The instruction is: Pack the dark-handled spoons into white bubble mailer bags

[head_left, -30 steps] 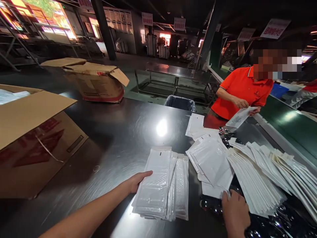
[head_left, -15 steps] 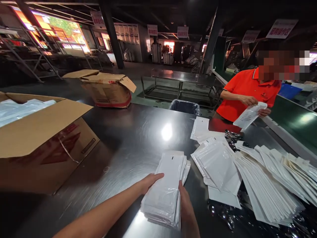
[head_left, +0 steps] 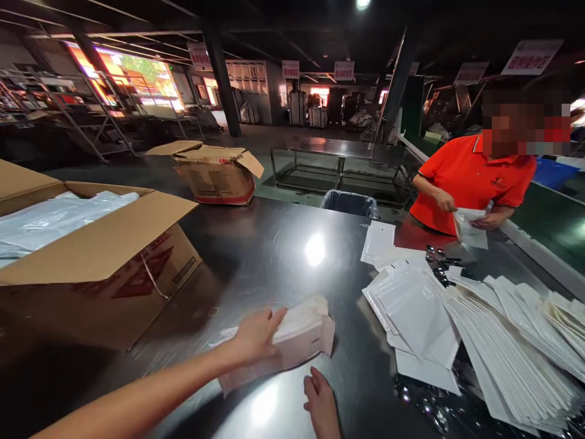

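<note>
A stack of white mailer envelopes (head_left: pixel 297 350) lies tipped toward its side on the metal table, blurred by motion. My left hand (head_left: pixel 258 335) is closed over its left part, the thumb on top. Below the stack, my right hand (head_left: pixel 320 399) is apart from it, with nothing in it and its fingers loosely bent and separated. To the right lies a loose pile of wider white envelopes (head_left: pixel 409 305), and beside that a long fanned row of white envelopes (head_left: pixel 507 360).
An open cardboard box (head_left: pixel 150 268) holding plastic-wrapped contents stands at the left. Another box (head_left: pixel 219 174) sits at the table's far edge, near a lined bin (head_left: pixel 350 203). Across the table a person in an orange shirt (head_left: pixel 475 177) handles white envelopes (head_left: pixel 471 225).
The stack has turned from upright lengthwise to slanting and tipped over, moving left with my left hand. My right hand has let go of it. The co-worker's hands have shifted the envelope.
</note>
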Motion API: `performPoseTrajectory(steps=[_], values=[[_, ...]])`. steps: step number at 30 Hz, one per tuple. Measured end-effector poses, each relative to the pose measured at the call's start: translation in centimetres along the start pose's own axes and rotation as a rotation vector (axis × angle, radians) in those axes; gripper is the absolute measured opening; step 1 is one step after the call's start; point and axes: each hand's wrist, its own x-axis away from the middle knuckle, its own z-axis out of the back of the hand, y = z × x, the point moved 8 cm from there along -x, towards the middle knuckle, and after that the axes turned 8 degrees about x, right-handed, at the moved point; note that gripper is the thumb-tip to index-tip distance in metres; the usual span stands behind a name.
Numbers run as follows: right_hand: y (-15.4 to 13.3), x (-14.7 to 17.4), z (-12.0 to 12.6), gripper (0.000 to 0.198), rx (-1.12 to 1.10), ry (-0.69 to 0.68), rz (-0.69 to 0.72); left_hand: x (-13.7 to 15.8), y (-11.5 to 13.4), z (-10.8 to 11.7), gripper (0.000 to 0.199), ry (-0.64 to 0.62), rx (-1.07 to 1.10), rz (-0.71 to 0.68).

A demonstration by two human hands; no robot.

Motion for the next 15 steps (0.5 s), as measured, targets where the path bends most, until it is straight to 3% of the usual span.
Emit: performPoseTrajectory(steps=[3, 6, 9, 11, 15], values=[[1.3, 1.1, 0.8, 0.053, -0.008, 0.087, -0.076, 0.2, 0.2, -2.1, 0.115, -0.053, -0.16, 0.077], [0.8, 2.0, 3.3, 0.062, -0.007, 0.187, -0.07, 0.4, 0.7, -2.9, 0.12, -0.012, -0.188, 0.059], [-2.4, 1.6, 5.9, 0.081, -0.003, 0.252, 0.028, 0.9, 0.5, -3.4, 0.13, 0.007, -0.193, 0.033], [-5.5, 0.2, 6.3, 0.099, 0.015, 0.21, 0.115, 1.4, 0.2, -3.6, 0.133, 0.023, -0.173, 0.024], [-11.0, -3.6, 3.5, 0.117, 0.042, 0.031, 0.235, 1.9, -0.3, -3.8, 0.133, 0.004, -0.117, 0.02]])
